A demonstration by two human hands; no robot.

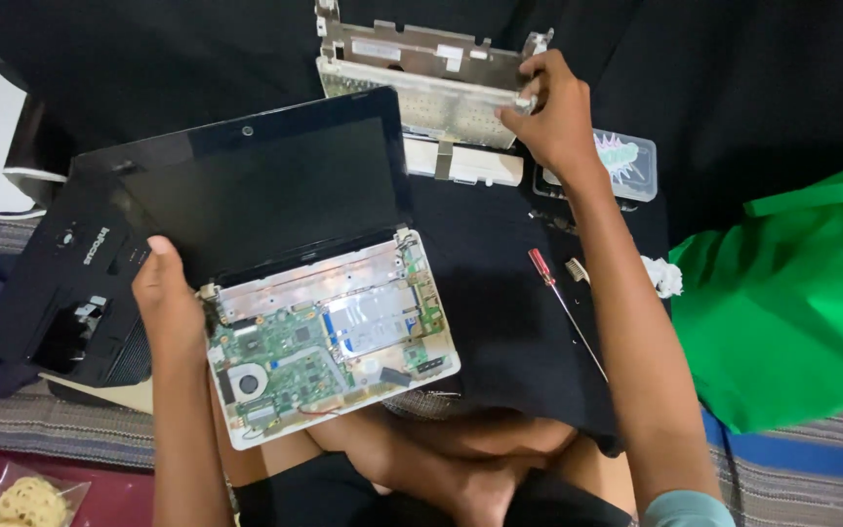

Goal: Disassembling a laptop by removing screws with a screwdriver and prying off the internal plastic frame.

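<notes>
The opened netbook (319, 293) rests on the person's lap, base toward the body, with its palm-rest cover removed so that the motherboard (295, 356), the cooling fan (246, 381) and the silver drive bay (373, 317) lie exposed. The left hand (168, 298) grips the left hinge corner with fingers wrapped around the edge, which braces the base and keeps the black screen (265, 190) tilted open.

The right hand (553, 112) reaches forward to the detached keyboard cover (426, 83), which lies underside up on the black cloth (500, 273); fingers and thumb pinch its right edge.

A red-handled screwdriver (563, 298) lies on the cloth just beside the right forearm. A small clear plastic box (626, 161), probably for screws, sits behind that wrist. A black projector (70, 288) crowds the netbook's left side. A green bag (792, 303) lies to the right, and crumpled white tissue (663, 275) lies at its edge.
</notes>
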